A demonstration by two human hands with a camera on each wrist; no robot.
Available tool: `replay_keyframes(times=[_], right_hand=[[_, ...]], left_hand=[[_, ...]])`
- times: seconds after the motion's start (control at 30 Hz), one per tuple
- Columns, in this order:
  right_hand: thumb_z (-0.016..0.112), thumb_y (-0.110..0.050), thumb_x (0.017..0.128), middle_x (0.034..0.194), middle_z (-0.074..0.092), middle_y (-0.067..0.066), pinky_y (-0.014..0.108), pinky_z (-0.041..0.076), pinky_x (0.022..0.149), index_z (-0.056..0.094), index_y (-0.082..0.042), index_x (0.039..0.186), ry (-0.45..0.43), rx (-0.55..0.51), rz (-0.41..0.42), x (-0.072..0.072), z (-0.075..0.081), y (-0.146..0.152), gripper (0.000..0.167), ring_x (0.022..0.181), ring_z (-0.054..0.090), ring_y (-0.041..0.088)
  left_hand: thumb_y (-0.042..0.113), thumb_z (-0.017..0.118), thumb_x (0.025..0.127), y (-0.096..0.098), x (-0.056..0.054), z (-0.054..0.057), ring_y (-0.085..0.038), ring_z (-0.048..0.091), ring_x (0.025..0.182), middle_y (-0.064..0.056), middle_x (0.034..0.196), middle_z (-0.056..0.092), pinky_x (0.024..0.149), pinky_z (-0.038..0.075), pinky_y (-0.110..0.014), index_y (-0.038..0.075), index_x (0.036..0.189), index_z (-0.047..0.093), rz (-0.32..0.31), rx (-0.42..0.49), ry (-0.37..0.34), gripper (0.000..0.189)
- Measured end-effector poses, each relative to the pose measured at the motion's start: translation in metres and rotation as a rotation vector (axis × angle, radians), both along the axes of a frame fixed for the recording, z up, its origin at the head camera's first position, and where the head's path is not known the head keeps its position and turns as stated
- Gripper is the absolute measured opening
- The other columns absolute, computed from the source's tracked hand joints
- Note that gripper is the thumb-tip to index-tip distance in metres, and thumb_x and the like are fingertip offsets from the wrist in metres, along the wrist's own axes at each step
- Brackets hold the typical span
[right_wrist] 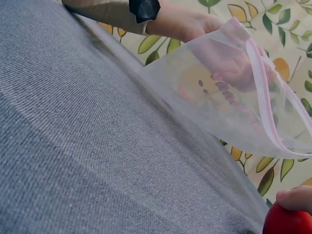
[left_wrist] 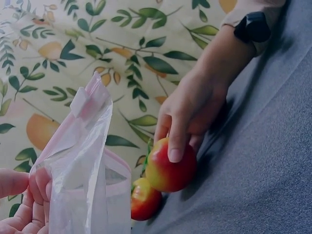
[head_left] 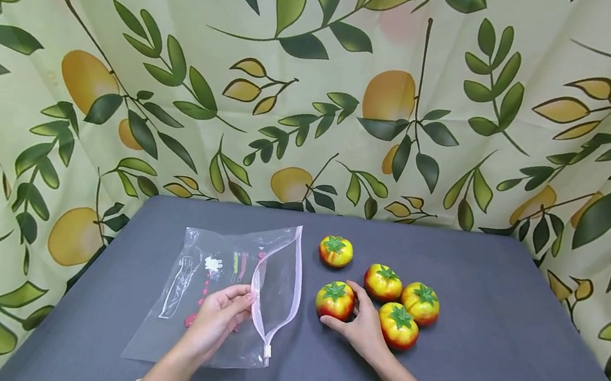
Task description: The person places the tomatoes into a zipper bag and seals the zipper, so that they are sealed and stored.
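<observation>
My left hand [head_left: 220, 318] pinches the pink-edged rim of a clear zip bag [head_left: 280, 285], whose mouth gapes toward the right. White and pink prints show on the bag's plastic, and its slider sits at the near corner. To the right, my right hand [head_left: 363, 325] grips a red-and-yellow toy tomato [head_left: 334, 300] with a green leafy top, thumb on the near side and fingers on the far side. In the left wrist view that tomato [left_wrist: 170, 165] is under the fingertips. The right wrist view shows only part of the tomato [right_wrist: 287, 222] and the thumb.
Several similar tomatoes lie on the grey table [head_left: 494, 347]: one behind [head_left: 335, 251], others to the right, such as the nearest one [head_left: 398, 327], close beside my right hand. A leaf-and-fruit patterned cloth [head_left: 320, 88] hangs behind the table and along its sides.
</observation>
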State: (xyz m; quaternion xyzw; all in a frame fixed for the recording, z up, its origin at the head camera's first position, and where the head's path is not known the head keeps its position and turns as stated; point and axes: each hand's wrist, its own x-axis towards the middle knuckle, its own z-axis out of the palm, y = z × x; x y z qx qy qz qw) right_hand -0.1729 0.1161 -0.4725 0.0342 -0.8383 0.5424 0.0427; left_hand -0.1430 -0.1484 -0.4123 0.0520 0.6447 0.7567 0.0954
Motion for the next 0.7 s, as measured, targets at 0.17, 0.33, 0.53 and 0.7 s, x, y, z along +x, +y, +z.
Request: replay_keyframes(times=[0.17,0.33,0.53,0.7], right_hand=[[0.086,-0.016,0.069,0.133,0.052,0.023,0.048,0.046,0.103,0.041,0.002,0.137,-0.003,0.009,0.004,0.000,0.003,0.000,0.084,0.116,0.059,0.036],[0.086,-0.016,0.069,0.135,0.051,0.023,0.048,0.044,0.104,0.041,0.002,0.138,-0.020,-0.004,0.001,0.000,0.005,-0.001,0.084,0.118,0.058,0.037],[0.085,-0.017,0.071,0.137,0.049,0.022,0.048,0.041,0.107,0.040,0.001,0.139,-0.041,-0.024,0.010,0.002,0.011,-0.002,0.084,0.123,0.055,0.036],[0.085,-0.014,0.071,0.138,0.049,0.022,0.048,0.039,0.109,0.040,0.002,0.139,-0.040,-0.063,0.015,0.003,0.017,-0.003,0.084,0.124,0.054,0.035]], left_hand=[[0.010,0.054,0.095,-0.001,-0.001,0.000,-0.001,0.062,0.080,0.012,0.085,0.064,0.079,0.054,-0.018,0.006,0.101,0.059,-0.020,0.001,0.002,0.009],[0.009,0.054,0.095,-0.001,-0.002,-0.001,-0.001,0.062,0.080,0.011,0.086,0.064,0.080,0.054,-0.018,0.004,0.103,0.058,-0.018,0.002,-0.004,0.010],[0.008,0.053,0.094,-0.001,-0.002,-0.002,0.000,0.062,0.080,0.011,0.085,0.065,0.079,0.055,-0.017,0.006,0.101,0.058,-0.001,0.004,-0.012,0.009],[0.008,0.053,0.095,-0.001,-0.002,-0.002,0.001,0.062,0.081,0.013,0.086,0.065,0.080,0.054,-0.017,0.009,0.101,0.059,-0.018,0.007,-0.002,0.008]])
